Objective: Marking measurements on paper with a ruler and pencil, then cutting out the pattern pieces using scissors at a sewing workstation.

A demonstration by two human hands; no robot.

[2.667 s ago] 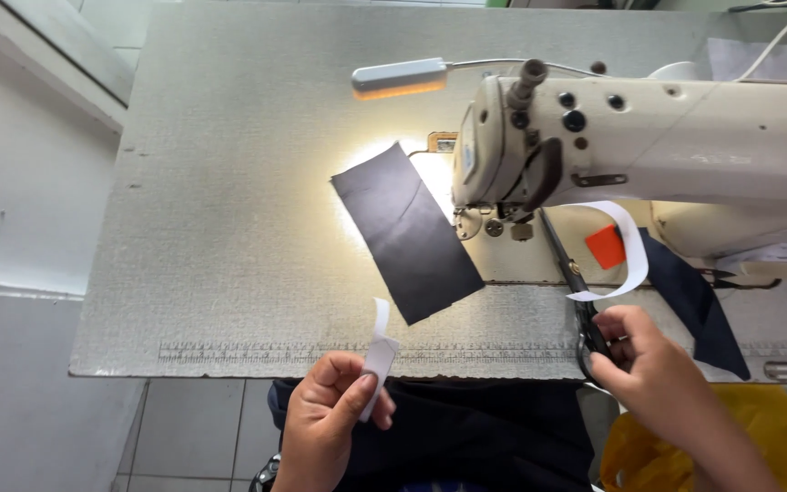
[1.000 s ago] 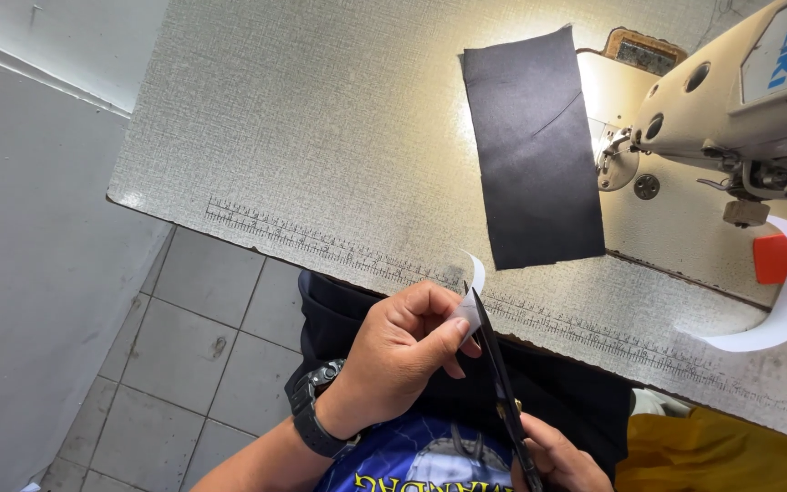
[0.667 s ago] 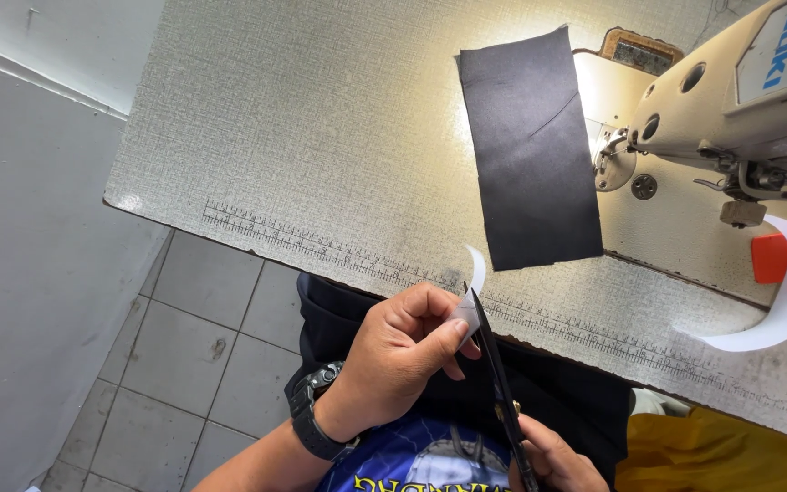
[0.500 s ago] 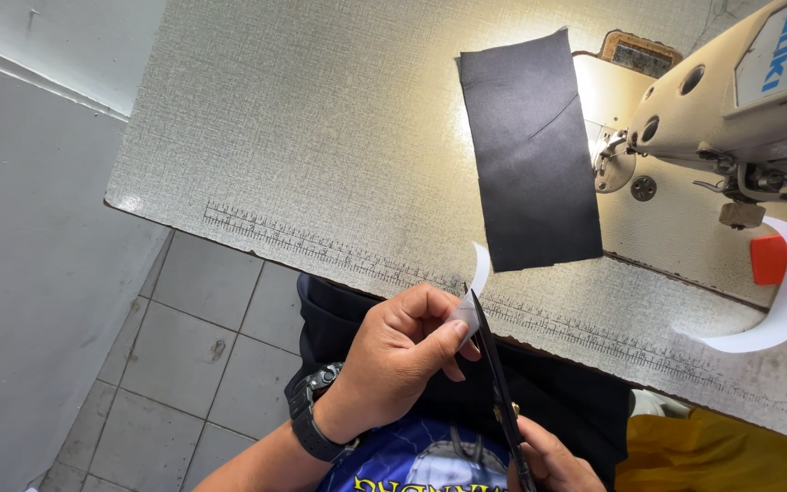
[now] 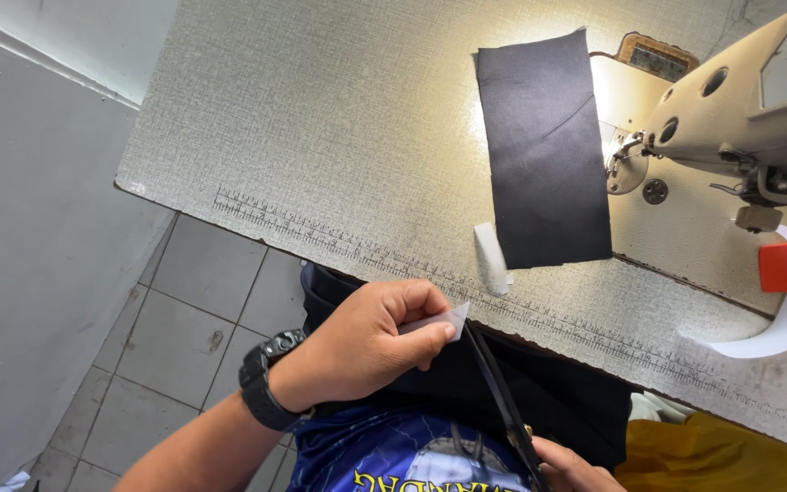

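A small white strip [image 5: 439, 321] is pinched in the left hand [image 5: 371, 351], clear of the desk [image 5: 321, 137], so the scissors [image 5: 501, 401] meet its end; a cut piece [image 5: 492, 258] lies beside the black cloth [image 5: 544, 150]. The right hand [image 5: 571, 466] is closed on the scissors' handle, mostly out of view.

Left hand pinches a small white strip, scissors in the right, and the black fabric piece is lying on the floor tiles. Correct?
Not quite. In the head view the black fabric piece lies on the table, beside the sewing machine, not on the floor tiles. The left hand does pinch the small white strip, and the right hand holds the scissors.
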